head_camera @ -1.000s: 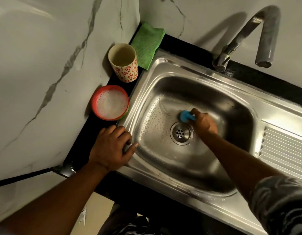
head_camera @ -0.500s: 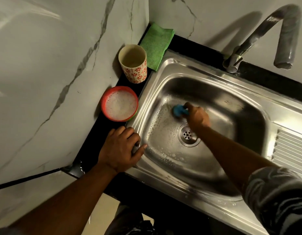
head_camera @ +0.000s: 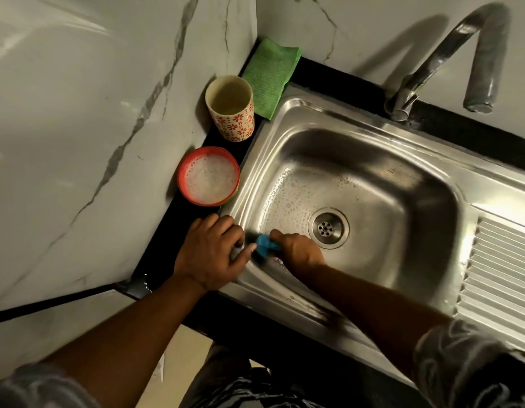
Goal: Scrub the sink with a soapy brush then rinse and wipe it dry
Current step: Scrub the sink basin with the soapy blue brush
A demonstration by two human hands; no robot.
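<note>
Blue brush (head_camera: 262, 244) sits clamped in the curled fingers (head_camera: 280, 235) of the right hand (head_camera: 298, 253), pressed low against the near-left wall of the steel sink (head_camera: 402, 178), left of the drain (head_camera: 328, 228). Only a small part of it shows past the knuckles, so its bristles cannot be made out. It looks light and stiff, probably plastic, and, being wet with soap, likely slick; a full wrap over its back, as here, seems the sound way to take it. The left hand (head_camera: 209, 254) lies just beside it, its fingers bent over the sink's rim corner and gripping it as a brace. Suds bead the basin's left slope, while the right side looks bare, so scrubbing seems partway through. On the black tabletop (head_camera: 343, 76) left of the sink stand a red bowl (head_camera: 208, 149) of foam and, behind it, a flowered cup (head_camera: 234, 125). A green cloth (head_camera: 270, 78) lies in the corner. The faucet (head_camera: 432, 57) arches over the far rim, with no water seen running.
</note>
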